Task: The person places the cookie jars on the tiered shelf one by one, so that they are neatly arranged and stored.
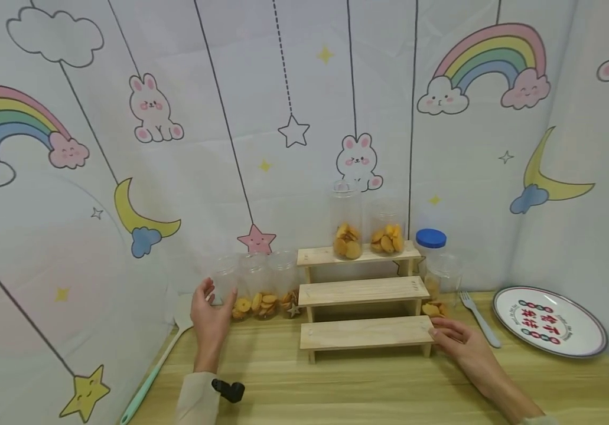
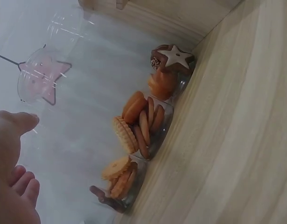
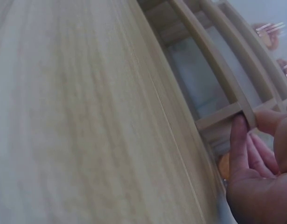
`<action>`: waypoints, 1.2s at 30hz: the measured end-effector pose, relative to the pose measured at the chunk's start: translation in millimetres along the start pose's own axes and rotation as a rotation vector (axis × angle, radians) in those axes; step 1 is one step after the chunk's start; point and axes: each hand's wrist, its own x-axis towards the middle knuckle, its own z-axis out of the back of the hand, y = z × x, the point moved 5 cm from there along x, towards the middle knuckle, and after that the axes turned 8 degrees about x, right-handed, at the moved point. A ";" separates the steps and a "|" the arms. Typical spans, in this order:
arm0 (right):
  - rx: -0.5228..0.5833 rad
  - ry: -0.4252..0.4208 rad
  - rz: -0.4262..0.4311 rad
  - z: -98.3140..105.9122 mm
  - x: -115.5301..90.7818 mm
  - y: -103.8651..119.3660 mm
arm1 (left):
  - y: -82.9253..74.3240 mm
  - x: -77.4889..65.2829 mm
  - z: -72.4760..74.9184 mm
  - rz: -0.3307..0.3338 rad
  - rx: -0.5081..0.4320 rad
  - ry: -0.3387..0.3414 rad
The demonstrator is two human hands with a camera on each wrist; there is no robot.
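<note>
Three clear jars of cookies stand in a row at the left of a wooden three-step display stand (image 1: 362, 334). Beside the leftmost jar (image 1: 225, 273) is my left hand (image 1: 211, 323), its thumb overlapping the jar in the head view. That hand (image 2: 10, 158) has its fingers loosely bent and nothing in its grasp in the left wrist view. My right hand (image 1: 463, 351) pinches the right end of the stand's lowest step, thumb above and a finger (image 3: 238, 140) under the plank. On the top step sit a tall jar (image 1: 348, 206) and a shorter jar (image 1: 386, 215), both holding cookies.
Behind the right hand are a blue-lidded jar (image 1: 431, 238) and another clear jar (image 1: 446, 271). A grey fork (image 1: 482, 321) and a white plate (image 1: 517, 310) lie farther right. A green-handled spatula (image 1: 147, 381) leans along the left wall.
</note>
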 end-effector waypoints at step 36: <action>-0.004 -0.012 0.002 1.2 1.0 -0.7 | 17.5 -4.7 -5.1 0.048 0.080 0.126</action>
